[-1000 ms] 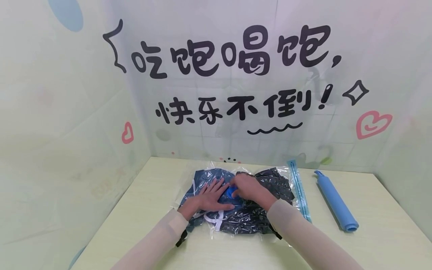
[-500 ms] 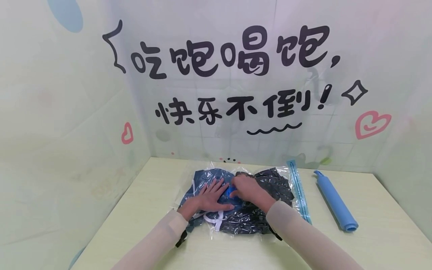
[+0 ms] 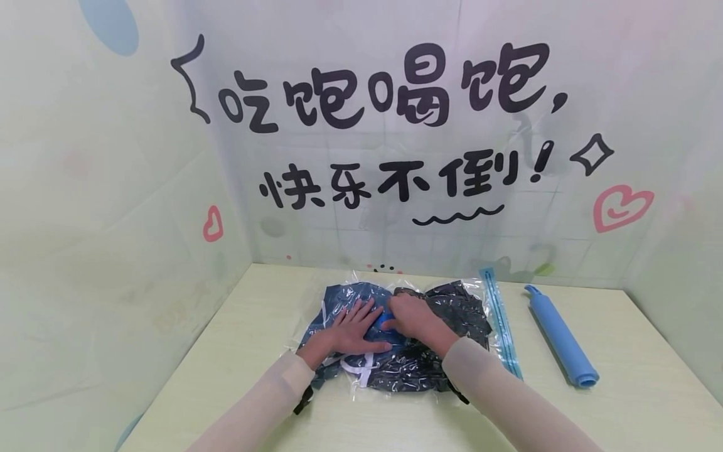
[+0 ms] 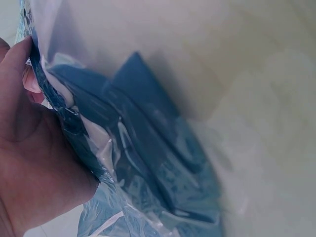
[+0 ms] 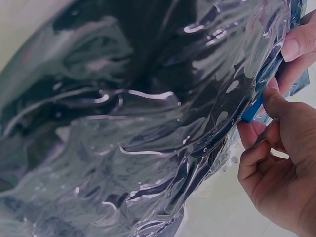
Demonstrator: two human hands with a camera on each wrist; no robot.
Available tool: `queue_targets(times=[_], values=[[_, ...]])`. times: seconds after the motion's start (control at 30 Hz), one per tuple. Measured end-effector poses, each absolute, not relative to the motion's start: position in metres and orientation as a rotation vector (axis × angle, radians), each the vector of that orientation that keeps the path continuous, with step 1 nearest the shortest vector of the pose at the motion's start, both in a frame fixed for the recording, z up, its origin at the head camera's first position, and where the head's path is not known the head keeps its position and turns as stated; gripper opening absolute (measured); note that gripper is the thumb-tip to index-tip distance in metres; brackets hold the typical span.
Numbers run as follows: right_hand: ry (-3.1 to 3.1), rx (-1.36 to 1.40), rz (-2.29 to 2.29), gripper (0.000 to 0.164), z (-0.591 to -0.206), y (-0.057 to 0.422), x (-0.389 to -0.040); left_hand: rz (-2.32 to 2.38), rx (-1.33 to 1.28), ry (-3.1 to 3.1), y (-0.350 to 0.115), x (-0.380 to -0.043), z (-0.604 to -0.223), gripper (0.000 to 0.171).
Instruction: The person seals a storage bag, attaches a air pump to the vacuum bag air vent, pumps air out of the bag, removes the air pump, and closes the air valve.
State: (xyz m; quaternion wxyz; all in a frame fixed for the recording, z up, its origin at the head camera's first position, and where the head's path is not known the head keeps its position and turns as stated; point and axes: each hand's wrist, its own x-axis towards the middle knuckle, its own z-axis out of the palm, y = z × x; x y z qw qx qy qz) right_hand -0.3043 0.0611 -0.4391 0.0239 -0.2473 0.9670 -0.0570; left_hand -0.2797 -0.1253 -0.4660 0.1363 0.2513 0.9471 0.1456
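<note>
A clear vacuum storage bag (image 3: pixel 479 287) lies flat across the table, with dark blue clothing (image 3: pixel 350 292) and black clothing (image 3: pixel 465 314) packed inside. My left hand (image 3: pixel 354 333) rests on the blue half with fingers spread and straight. At the bag's middle, my right hand (image 3: pixel 417 316) pinches a blue valve cap (image 3: pixel 385 321) between curled fingers and thumb. The right wrist view shows the edge of this valve cap (image 5: pixel 253 109) by the right fingertips, near the left thumb. Most of the cap is hidden by the right hand.
A blue hand pump (image 3: pixel 563 339) lies on the pale wooden table (image 3: pixel 192 389), right of the bag's teal zip strip (image 3: pixel 501 326). A printed curtain (image 3: pixel 350 238) stands along the table's back, and its sides enclose the left and right.
The right hand has turned slightly about the valve cap, its thumb shifting a little. The left hand, bag and pump stay in place.
</note>
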Motion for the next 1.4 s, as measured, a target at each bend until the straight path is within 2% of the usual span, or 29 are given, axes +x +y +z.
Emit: queue_targets(times=[0.3, 0.6, 1.07, 1.3, 1.4], values=[[3.024, -0.721, -0.213, 0.037, -0.442, 0.060, -0.302, 0.398, 0.720, 2.737, -0.125, -0.279, -0.464, 0.098], [3.051, -0.705, -0.229, 0.042, -0.445, 0.060, -0.301, 0.356, 0.713, 2.756, -0.123, -0.277, -0.461, 0.090], [3.024, -0.582, -0.240, 0.049, -0.449, 0.063, -0.300, 0.340, 0.705, 2.761, -0.122, -0.277, -0.460, 0.089], [2.982, -0.579, -0.346, 0.059, -0.442, 0.072, -0.305, 0.370, 0.718, 2.750, -0.123, -0.277, -0.464, 0.094], [2.924, -0.713, -0.421, 0.044, -0.435, 0.077, -0.308, 0.356, 0.719, 2.756, -0.123, -0.277, -0.463, 0.095]])
